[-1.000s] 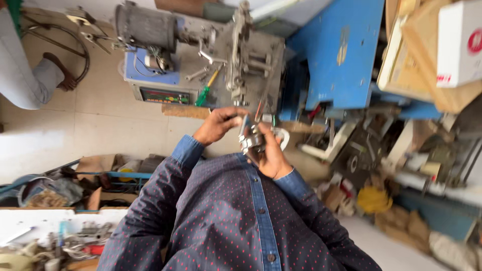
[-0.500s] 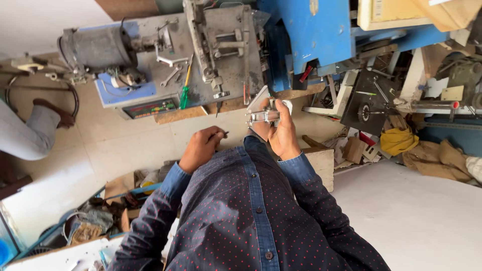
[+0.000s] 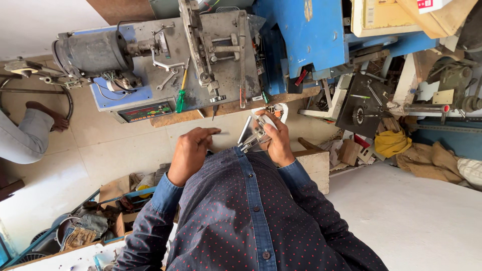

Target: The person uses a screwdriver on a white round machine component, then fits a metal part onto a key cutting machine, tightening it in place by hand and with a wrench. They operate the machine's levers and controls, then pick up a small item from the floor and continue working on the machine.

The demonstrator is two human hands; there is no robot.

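Metal part (image 3: 253, 134) gripped in right hand (image 3: 275, 141), left hand (image 3: 192, 150) just beside

Pretty clearly a small machine workshop, the cramped, cluttered kind. There's a grey metal machine (image 3: 221, 55) with a motor (image 3: 98, 50) bolted on a tabletop (image 3: 228, 106), wrenches (image 3: 165, 68) and a green screwdriver (image 3: 181, 98) lying loose on it, and a blue machine frame (image 3: 311, 35) right next to it. Scrap parts, a gear plate (image 3: 359, 108), rags (image 3: 391, 143) and cardboard boxes (image 3: 118, 193) of junk sit around on the tiled floor (image 3: 115, 155).
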